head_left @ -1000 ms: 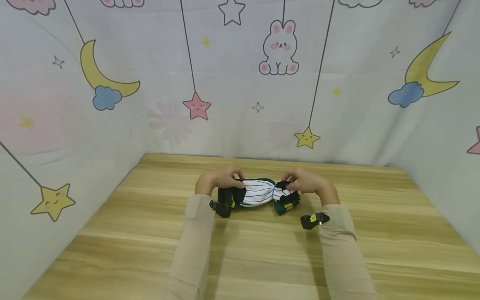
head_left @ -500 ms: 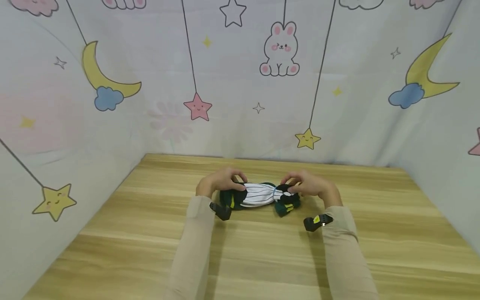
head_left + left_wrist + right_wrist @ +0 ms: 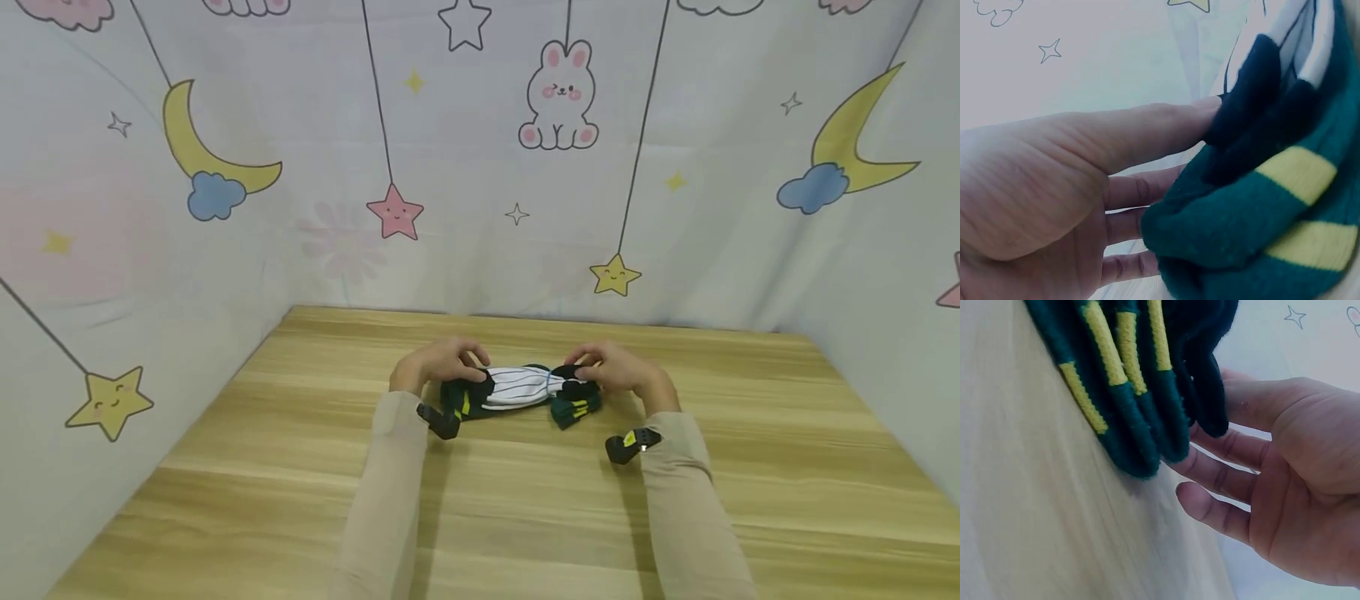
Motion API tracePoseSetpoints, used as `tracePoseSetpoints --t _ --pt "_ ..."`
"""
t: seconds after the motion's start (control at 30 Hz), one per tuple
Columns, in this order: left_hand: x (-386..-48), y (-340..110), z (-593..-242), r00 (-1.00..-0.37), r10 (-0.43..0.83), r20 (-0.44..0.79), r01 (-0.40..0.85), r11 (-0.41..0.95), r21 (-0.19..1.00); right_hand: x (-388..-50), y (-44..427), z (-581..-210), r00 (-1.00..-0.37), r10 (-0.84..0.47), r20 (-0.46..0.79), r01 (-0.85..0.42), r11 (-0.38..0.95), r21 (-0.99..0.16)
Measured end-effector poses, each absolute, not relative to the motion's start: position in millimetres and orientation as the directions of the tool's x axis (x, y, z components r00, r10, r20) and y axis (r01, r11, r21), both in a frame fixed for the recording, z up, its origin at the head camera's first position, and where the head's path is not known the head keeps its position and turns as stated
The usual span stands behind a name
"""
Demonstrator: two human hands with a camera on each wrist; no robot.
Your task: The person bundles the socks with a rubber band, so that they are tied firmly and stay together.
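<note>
A bundle of socks (image 3: 517,388) lies across the far half of the table, white with black stripes in the middle and dark green with yellow bands beneath. A thin blue band (image 3: 548,383) gathers it near its right end. My left hand (image 3: 446,360) holds the left end, thumb on the black cloth (image 3: 1254,94) and fingers behind the green fold (image 3: 1222,231). At the other end my right hand (image 3: 613,367) pinches the black part; its thumb tip is hidden behind the cloth in the right wrist view. Green ends with yellow bands (image 3: 1129,419) hang beside those fingers.
The wood-grain table (image 3: 525,517) spreads around the bundle. A white printed curtain (image 3: 465,258) stands behind it and along both sides. A small black camera (image 3: 442,421) sits on the left wrist and another black camera (image 3: 624,447) on the right.
My right hand has shifted slightly right and down. At the right end, the striped cloth is more covered by black, and the green ends with yellow bands show more. My left hand has hardly moved.
</note>
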State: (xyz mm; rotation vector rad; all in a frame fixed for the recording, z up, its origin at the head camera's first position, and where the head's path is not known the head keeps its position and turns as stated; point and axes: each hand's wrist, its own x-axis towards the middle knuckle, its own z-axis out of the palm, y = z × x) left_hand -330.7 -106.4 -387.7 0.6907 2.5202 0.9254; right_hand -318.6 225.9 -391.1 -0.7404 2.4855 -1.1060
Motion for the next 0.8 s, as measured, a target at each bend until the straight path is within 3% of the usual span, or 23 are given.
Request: tracePoseSetpoints --t 0.2,0.4,0.67,0.8 --pt "-335.0 -108.5 -384.3 -0.819 0.563 -0.112 0.348 0.642 0.683 -321.3 224.8 -385.0 -0.847 -0.529 -0.055 -0.327 0.599 -0.731" --pt "-332.3 -111.2 -390.8 -0.811 0.57 -0.136 0.328 0.634 0.7 -316.1 224.8 -390.7 -0.849 -0.52 -0.097 -0.292 0.613 -0.734" --pt "-338.6 -109.3 -383.1 -0.803 0.596 -0.025 0.413 0.586 0.698 -315.4 228.8 -379.1 -0.86 -0.51 0.01 -0.351 0.576 -0.738" --pt "-333.6 -111.7 -385.6 -0.833 0.554 -0.001 0.402 0.607 0.685 -313.3 225.2 -376.9 -0.871 -0.486 0.072 -0.375 0.563 -0.736"
